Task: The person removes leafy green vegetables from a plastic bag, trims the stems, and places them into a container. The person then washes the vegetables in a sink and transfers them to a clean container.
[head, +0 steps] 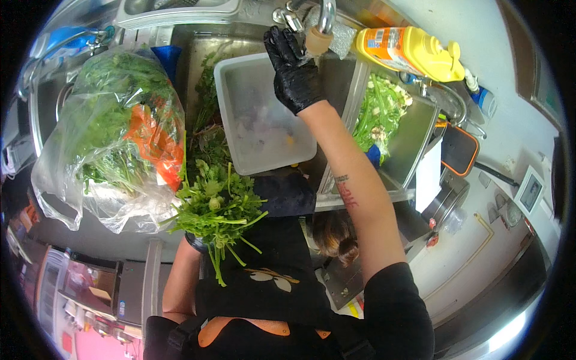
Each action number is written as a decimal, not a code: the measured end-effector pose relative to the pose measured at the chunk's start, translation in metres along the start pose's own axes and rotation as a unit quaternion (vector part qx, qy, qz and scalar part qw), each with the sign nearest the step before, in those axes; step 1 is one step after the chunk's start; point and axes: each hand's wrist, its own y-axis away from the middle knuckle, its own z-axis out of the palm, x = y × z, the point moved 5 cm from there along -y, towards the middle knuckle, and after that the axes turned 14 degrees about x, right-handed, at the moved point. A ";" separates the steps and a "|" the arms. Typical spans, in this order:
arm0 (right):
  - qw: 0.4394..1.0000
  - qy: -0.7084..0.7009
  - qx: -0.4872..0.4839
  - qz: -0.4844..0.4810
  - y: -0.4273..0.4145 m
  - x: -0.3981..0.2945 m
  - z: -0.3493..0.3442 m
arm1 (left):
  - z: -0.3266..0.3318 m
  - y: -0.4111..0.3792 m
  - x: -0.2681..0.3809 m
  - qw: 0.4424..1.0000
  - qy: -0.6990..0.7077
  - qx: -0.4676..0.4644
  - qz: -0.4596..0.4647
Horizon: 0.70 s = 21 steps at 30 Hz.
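A bunch of leafy green herbs (pixel 220 207), apparently coriander, is held close to my apron, its stems sticking out on several sides. My left hand (pixel 196 242) wears a black glove and is mostly hidden beneath the bunch; only its wrist end shows. Beyond it, my right hand (pixel 294 74), in a wet black glove, reaches beside the tap's spout (pixel 319 40) with fingers stretched out and nothing in them. Under that hand sits a pale grey plastic tub (pixel 249 162) in the steel sink (pixel 211 42). Cloudy water appears to fill the tub.
A clear plastic bag (pixel 103 117) of greens stands on the left. Loose herbs (pixel 209 144) lie in the sink beside the tub. To the right, cut green vegetables (pixel 380 112) lie in another basin (pixel 400 148). A yellow jug (pixel 409 51) rests behind it, and stacked metal trays (pixel 180 18) are at the back.
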 end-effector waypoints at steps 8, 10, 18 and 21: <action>0.950 -0.090 -0.009 0.300 0.119 0.040 0.009 | 0.025 0.003 0.039 0.995 0.081 -0.008 -0.059; 0.916 -0.060 -0.069 0.390 0.152 0.035 0.019 | 0.025 0.001 0.032 0.979 0.168 -0.010 -0.112; 0.885 -0.076 -0.168 0.428 0.155 0.033 -0.008 | 0.025 0.003 0.035 0.992 0.111 0.003 -0.063; 0.835 -0.112 -0.285 0.457 0.130 0.041 -0.045 | 0.017 0.005 0.028 0.985 0.143 -0.040 -0.085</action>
